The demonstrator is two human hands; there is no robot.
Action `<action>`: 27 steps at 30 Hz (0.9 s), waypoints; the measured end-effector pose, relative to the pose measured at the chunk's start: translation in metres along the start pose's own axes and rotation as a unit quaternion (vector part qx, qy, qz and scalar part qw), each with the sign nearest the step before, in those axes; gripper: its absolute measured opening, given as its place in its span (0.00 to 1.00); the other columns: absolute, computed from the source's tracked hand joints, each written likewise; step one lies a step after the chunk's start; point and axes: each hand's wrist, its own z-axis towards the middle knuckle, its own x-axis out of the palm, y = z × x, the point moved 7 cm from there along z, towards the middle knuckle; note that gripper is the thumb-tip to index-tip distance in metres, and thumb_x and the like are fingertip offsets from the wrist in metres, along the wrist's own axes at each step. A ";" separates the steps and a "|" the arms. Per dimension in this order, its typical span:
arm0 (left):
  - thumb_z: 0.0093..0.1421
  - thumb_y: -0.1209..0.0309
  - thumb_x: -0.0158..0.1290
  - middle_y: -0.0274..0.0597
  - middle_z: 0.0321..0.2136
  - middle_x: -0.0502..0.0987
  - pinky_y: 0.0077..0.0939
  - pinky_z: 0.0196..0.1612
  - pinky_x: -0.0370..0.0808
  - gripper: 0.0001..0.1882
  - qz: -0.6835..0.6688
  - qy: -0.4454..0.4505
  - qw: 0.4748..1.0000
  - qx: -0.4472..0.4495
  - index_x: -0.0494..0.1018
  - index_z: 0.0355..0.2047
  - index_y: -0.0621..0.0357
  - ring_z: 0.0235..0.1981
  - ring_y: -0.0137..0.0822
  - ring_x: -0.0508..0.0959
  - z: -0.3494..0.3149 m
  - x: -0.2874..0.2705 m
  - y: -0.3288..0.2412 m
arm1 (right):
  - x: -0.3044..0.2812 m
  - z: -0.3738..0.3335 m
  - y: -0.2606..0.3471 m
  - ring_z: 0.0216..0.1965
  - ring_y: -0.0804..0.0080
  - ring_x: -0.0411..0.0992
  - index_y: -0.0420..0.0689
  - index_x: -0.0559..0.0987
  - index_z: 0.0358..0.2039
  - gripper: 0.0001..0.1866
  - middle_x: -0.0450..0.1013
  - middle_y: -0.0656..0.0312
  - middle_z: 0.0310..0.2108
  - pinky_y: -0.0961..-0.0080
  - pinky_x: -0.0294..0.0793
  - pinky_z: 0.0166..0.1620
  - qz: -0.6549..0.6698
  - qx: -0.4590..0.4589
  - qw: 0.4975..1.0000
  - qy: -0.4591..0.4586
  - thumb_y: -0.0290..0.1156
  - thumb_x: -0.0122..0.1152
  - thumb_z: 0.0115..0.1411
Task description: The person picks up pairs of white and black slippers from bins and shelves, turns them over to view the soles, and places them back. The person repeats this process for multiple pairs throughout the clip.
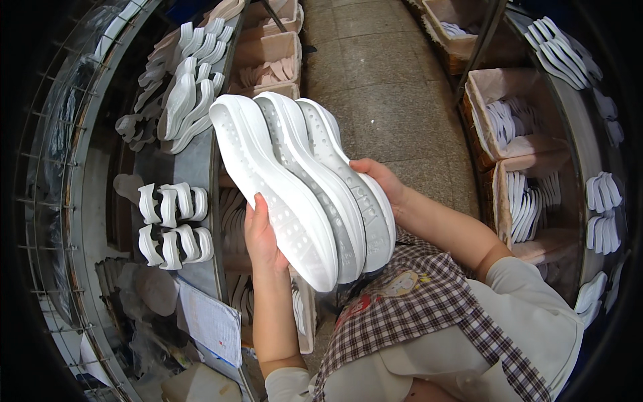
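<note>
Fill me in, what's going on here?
A person holds three white shoe soles, side by side and overlapping, between both hands: left hand at one outer edge, right hand at the other. More soles lie on the grey surface at left; cloth-lined baskets flank the aisle.

Three white shoe soles (305, 184): dotted inner faces up, overlapping in a row, slanted, between left hand (263, 238) and right hand (382, 179).

Bright centre, dark fisheye-curved edges.
</note>
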 end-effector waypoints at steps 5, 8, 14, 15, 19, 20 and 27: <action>0.68 0.60 0.38 0.50 0.49 0.72 0.42 0.51 0.73 0.22 -0.036 0.014 0.999 -0.015 0.60 0.56 0.62 0.47 0.45 0.75 0.002 -0.004 0.004 | 0.006 0.001 0.002 0.42 0.54 0.76 0.27 0.65 0.53 0.25 0.71 0.38 0.45 0.61 0.81 0.41 0.041 -0.010 0.999 0.025 0.33 0.44 0.60; 0.68 0.60 0.37 0.49 0.47 0.74 0.39 0.51 0.74 0.22 -0.051 -0.007 0.999 -0.017 0.63 0.54 0.62 0.47 0.43 0.76 0.002 -0.008 0.004 | 0.010 0.003 0.002 0.42 0.56 0.76 0.28 0.66 0.52 0.25 0.71 0.40 0.45 0.62 0.80 0.43 0.037 -0.002 0.999 0.030 0.33 0.46 0.59; 0.68 0.59 0.36 0.47 0.49 0.71 0.37 0.49 0.73 0.23 -0.089 0.002 0.995 -0.040 0.58 0.57 0.62 0.47 0.41 0.74 0.000 -0.007 0.005 | 0.012 0.006 0.007 0.38 0.60 0.78 0.28 0.69 0.50 0.24 0.73 0.43 0.42 0.67 0.81 0.42 -0.027 -0.021 0.999 0.005 0.31 0.48 0.56; 0.68 0.58 0.36 0.47 0.48 0.71 0.36 0.49 0.74 0.23 -0.104 0.033 0.993 -0.038 0.59 0.56 0.62 0.46 0.40 0.74 -0.001 -0.002 0.005 | 0.013 0.006 0.007 0.37 0.60 0.78 0.28 0.69 0.50 0.24 0.74 0.43 0.42 0.67 0.81 0.41 -0.026 -0.020 0.999 0.011 0.32 0.48 0.56; 0.68 0.58 0.36 0.48 0.49 0.71 0.37 0.49 0.73 0.24 -0.129 0.042 0.990 -0.044 0.58 0.57 0.62 0.47 0.42 0.74 -0.001 0.000 0.004 | 0.014 0.007 0.008 0.37 0.59 0.78 0.28 0.69 0.50 0.24 0.74 0.43 0.42 0.68 0.81 0.41 -0.023 -0.015 1.000 0.005 0.32 0.49 0.56; 0.68 0.58 0.36 0.48 0.49 0.70 0.37 0.49 0.73 0.24 -0.112 0.036 0.992 -0.035 0.58 0.57 0.63 0.47 0.42 0.74 -0.001 -0.001 0.003 | 0.016 0.007 0.008 0.38 0.59 0.78 0.28 0.68 0.50 0.24 0.74 0.43 0.42 0.67 0.81 0.42 -0.020 -0.011 1.000 0.008 0.32 0.48 0.57; 0.67 0.63 0.42 0.51 0.55 0.63 0.37 0.55 0.67 0.26 0.128 0.022 0.985 0.113 0.52 0.60 0.65 0.53 0.42 0.68 0.002 0.011 -0.010 | 0.036 0.007 0.014 0.59 0.63 0.59 0.42 0.49 0.64 0.36 0.56 0.48 0.59 0.64 0.64 0.59 -0.322 -0.108 0.938 -0.072 0.42 0.49 0.61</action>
